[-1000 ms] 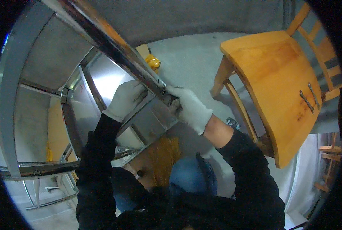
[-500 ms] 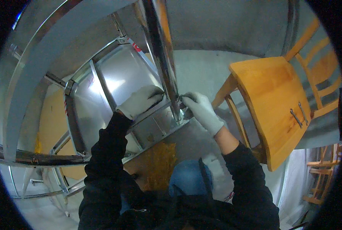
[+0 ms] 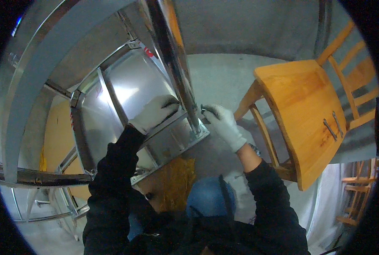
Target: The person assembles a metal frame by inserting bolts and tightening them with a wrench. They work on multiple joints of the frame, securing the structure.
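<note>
A shiny metal tube leg (image 3: 166, 46) rises from the corner of an upturned steel-framed table (image 3: 108, 95), its sheet-metal underside facing me. Curled in a white glove with dark fingertips, my left hand (image 3: 155, 114) lies over the frame rail beside the leg. What its closed fingers grip is hidden. On the leg's other side, my gloved right hand (image 3: 224, 125) pinches a small dark metal piece (image 3: 203, 109), too small to name. A narrow gap separates that piece from the leg.
At the right stands a wooden chair (image 3: 295, 114) with two wrenches (image 3: 333, 127) on its seat. A curved metal rim (image 3: 17, 110) arcs over the left side. Brown sheet material (image 3: 172, 182) lies below the frame. More wooden furniture (image 3: 357, 191) stands at lower right.
My right hand has drawn slightly away from the leg, and a small dark piece now shows at its fingertips. My left hand keeps its place by the leg; the view has shifted slightly.
</note>
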### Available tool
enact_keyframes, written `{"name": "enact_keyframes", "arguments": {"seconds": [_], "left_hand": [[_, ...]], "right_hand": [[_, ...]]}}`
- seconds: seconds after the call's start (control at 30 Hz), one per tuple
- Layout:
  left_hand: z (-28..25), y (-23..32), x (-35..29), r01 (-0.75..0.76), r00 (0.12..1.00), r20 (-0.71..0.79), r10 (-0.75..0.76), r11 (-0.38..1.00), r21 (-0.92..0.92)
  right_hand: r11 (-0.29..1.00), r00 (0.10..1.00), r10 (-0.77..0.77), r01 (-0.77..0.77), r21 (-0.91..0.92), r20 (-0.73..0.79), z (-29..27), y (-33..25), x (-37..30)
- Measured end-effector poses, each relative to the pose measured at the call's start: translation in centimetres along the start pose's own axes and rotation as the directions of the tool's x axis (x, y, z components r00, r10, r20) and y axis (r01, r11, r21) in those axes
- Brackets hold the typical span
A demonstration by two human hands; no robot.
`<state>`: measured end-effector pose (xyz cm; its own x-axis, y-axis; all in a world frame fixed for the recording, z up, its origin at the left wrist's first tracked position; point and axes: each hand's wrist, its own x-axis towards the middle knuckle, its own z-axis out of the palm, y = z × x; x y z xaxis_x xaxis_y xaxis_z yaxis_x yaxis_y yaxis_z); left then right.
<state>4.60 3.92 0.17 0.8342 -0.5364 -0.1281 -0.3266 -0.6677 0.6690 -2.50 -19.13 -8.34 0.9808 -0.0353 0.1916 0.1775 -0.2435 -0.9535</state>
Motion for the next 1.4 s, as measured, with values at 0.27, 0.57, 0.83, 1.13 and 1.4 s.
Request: {"name": "enact_keyframes", "arguments": {"seconds": [0.27,0.57,0.83,1.13,1.4], "left_hand": [[-1.2,0.9,-0.2,-0.010,0.998,0.060,0.008,0.999,0.035],[-0.6,-1.9,0.1,0.029,0.999,0.032,-0.027,0.997,-0.073],[-0.3,-2.1,0.3,0.070,0.997,0.032,-0.067,0.990,-0.125],[-0.9,-0.8,0.1,0.213,0.974,0.105,-0.201,0.971,-0.112],[-0.3,-0.1,-0.4,0.022,0.999,-0.049,-0.020,0.999,0.039]], "right_hand": [[0.930,0.956,-0.292,0.284,-0.231,-0.001,-0.1,-1.6,0.6],[0.863,0.884,-0.467,0.454,-0.223,-0.005,0.8,0.4,1.8],[0.822,0.849,-0.528,0.515,-0.244,0.015,0.4,0.2,2.0],[0.593,0.728,-0.636,0.674,-0.440,0.257,-0.4,1.0,4.2],[0.716,0.799,-0.565,0.598,-0.359,0.206,-0.6,-0.1,3.4]]}}
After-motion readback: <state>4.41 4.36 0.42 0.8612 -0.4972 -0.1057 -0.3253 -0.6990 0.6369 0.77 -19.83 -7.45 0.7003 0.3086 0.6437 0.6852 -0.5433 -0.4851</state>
